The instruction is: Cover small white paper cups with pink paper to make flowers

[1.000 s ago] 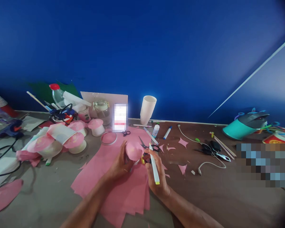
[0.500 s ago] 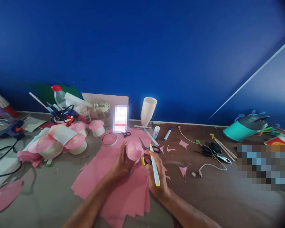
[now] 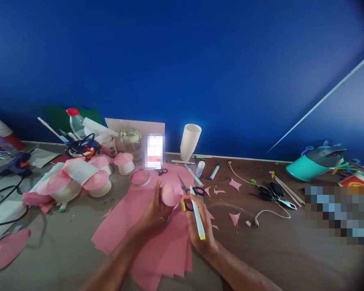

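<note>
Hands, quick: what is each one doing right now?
Left hand: closed around a pink paper-covered cup.
Right hand: closed on a white marker, its tip at the cup.

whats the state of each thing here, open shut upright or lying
left hand: closed around pink-topped cup
right hand: gripping white marker, tip toward cup
scissors: lying flat, blades shut
cup stack: upright, mouth up
teal container: tipped on its side
bottle: red cap on

I can read no text, label or number anywhere on my feed. The glowing phone screen (image 3: 154,151) standing on the worktop (image 3: 291,250) is blurred out.
</note>
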Demonstrator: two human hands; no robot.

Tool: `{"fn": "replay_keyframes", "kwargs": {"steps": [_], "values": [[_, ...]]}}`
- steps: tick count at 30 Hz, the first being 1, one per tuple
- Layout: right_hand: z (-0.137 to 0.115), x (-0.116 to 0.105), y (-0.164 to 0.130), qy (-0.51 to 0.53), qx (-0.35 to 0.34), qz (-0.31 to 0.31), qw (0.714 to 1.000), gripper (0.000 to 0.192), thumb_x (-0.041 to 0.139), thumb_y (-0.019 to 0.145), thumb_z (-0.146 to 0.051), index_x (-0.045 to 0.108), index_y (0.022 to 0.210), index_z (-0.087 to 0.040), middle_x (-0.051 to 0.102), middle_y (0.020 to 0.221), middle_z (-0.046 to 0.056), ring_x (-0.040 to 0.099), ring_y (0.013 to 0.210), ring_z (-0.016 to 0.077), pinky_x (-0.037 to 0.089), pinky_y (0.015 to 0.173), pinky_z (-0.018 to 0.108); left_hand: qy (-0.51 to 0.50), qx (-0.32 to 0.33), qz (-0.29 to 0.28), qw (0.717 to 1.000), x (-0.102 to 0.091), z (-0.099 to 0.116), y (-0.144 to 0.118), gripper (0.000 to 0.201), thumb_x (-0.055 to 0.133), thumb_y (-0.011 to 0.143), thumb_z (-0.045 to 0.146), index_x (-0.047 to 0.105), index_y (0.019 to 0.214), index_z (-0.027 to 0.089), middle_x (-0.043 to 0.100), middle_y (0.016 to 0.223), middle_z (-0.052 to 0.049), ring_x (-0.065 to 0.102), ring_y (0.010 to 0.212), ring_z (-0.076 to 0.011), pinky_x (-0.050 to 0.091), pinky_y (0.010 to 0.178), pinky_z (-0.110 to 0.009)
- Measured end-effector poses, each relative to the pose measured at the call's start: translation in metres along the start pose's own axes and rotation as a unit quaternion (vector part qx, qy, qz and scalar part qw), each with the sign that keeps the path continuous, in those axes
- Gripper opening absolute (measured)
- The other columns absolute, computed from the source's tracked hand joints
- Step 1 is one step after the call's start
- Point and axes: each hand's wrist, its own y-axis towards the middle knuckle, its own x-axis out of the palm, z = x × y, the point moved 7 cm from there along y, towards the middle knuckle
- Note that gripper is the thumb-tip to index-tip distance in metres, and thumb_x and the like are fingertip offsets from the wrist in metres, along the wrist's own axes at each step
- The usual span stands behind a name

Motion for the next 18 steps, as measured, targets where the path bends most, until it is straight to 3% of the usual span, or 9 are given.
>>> {"fn": "replay_keyframes", "kwargs": {"steps": [6,13,18], "values": [[0.006,-0.006,0.001,-0.007,0.012,0.05,0.999,0.035,0.041,0.103,-0.032,0.049,0.135,-0.022,0.063,0.117,0.012,0.065,0.102,0.0238,0.059,0.087,0.044,0.02,-0.017,0.008,1.0,-0.003,0.004,0.001,0.072,0.063,0.086,0.04,0.03,0.149,0.028,0.041,0.155,-0.012,0.037,0.145,-0.0368,0.034,0.119,-0.053],[-0.005,-0.004,-0.001,-0.003,-0.005,0.013,1.0,0.032,0.041,0.103,-0.029,0.049,0.133,-0.025,0.063,0.109,0.009,0.064,0.099,0.0234,0.057,0.089,0.043,0.007,-0.012,0.047,0.999,-0.009,0.0,0.002,0.075,0.07,0.08,0.042,0.036,0.144,0.026,0.05,0.147,-0.014,0.028,0.149,-0.0379,0.029,0.122,-0.053],[0.0,-0.002,-0.002,-0.013,0.003,0.014,1.0,0.038,0.043,0.101,-0.025,0.045,0.139,-0.025,0.064,0.106,0.008,0.065,0.097,0.023,0.056,0.09,0.044,0.011,-0.037,0.069,0.997,-0.013,0.001,0.001,0.082,0.071,0.078,0.041,0.029,0.147,0.03,0.038,0.156,-0.011,0.023,0.151,-0.0377,0.028,0.122,-0.055]]}}
